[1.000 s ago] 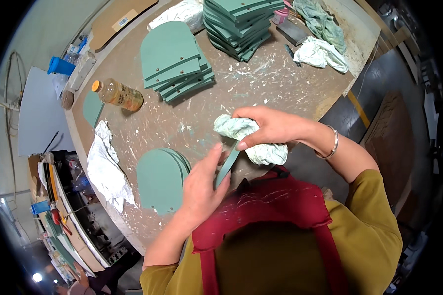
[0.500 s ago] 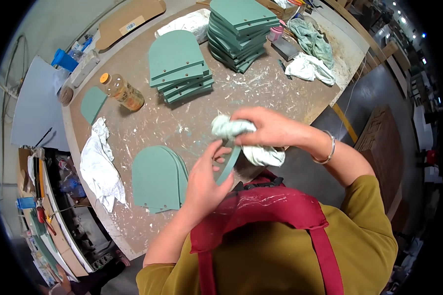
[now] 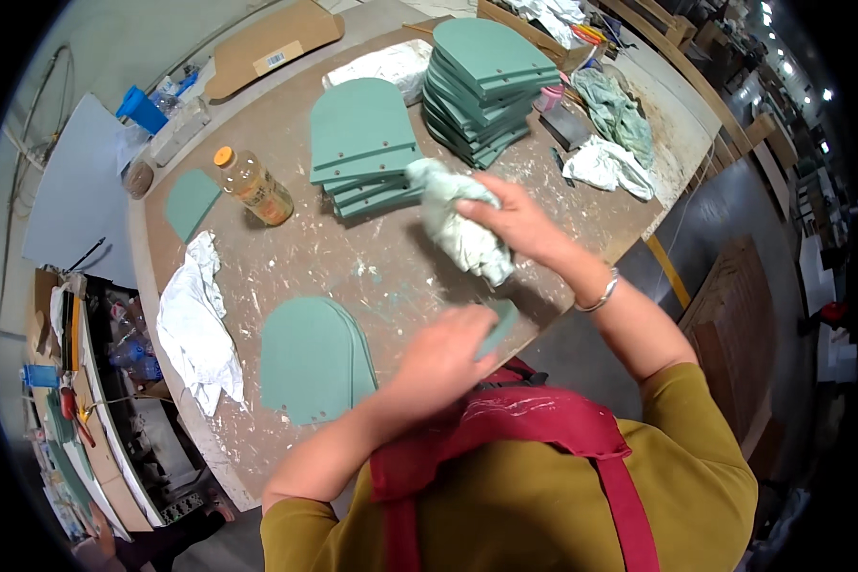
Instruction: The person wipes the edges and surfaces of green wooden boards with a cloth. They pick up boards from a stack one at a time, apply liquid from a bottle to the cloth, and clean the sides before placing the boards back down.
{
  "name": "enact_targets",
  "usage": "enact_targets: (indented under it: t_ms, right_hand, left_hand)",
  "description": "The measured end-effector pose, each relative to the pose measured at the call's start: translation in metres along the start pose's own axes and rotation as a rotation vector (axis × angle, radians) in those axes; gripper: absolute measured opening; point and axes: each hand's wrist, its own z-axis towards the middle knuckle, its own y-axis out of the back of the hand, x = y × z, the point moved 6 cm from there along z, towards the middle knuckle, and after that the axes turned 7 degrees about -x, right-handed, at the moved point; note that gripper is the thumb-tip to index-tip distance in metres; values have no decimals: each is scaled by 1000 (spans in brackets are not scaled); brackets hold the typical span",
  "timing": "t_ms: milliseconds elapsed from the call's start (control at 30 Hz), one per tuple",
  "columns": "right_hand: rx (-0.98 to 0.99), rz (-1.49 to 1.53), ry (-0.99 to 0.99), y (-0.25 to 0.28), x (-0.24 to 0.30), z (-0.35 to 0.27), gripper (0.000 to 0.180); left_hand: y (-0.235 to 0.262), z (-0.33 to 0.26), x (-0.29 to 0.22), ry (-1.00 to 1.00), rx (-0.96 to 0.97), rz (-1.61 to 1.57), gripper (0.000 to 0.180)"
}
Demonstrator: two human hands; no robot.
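My right hand (image 3: pixel 513 217) grips a crumpled, pale green-stained rag (image 3: pixel 459 224), raised over the table. Lower down, close to the apron, my left hand (image 3: pixel 445 355) is closed on a green rounded panel (image 3: pixel 498 326). That panel is held edge-on, so only a narrow curved strip shows, and the hand is blurred by motion. To its left lie a few overlapping green arch-shaped panels (image 3: pixel 310 357) with small holes along their straight edge. Beyond the rag rises a short stack of the same panels (image 3: pixel 362 129), with a taller stack (image 3: pixel 491 57) beside it.
A bottle with an orange cap (image 3: pixel 257 191) stands at the left, near a small green piece (image 3: pixel 193 202). A white cloth (image 3: pixel 198 329) lies on the left edge. At the back right are a dark block (image 3: pixel 564 126), a white rag (image 3: pixel 605 169) and a greenish rag (image 3: pixel 615 105).
My right hand has lifted the rag away from the panel, up and outward. My left hand has shifted right with the panel, which has turned. The view has moved slightly.
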Motion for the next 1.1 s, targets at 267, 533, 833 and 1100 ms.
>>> enact_targets:
  t_ms: [267, 533, 833, 1100]
  right_hand:
    - [198, 742, -365, -71, -62, -3, 44]
    - [155, 804, -449, -95, -64, -16, 40]
    - [241, 1175, -462, -106, -93, -13, 35]
    - [107, 1304, -331, -78, -81, -10, 41]
  left_hand:
    - [38, 5, 2, 12, 59, -232, 32]
    - [62, -4, 145, 593, -476, -609, 29]
    - [25, -1, 207, 759, -315, -712, 34]
    - [112, 24, 200, 158, -800, 200, 24]
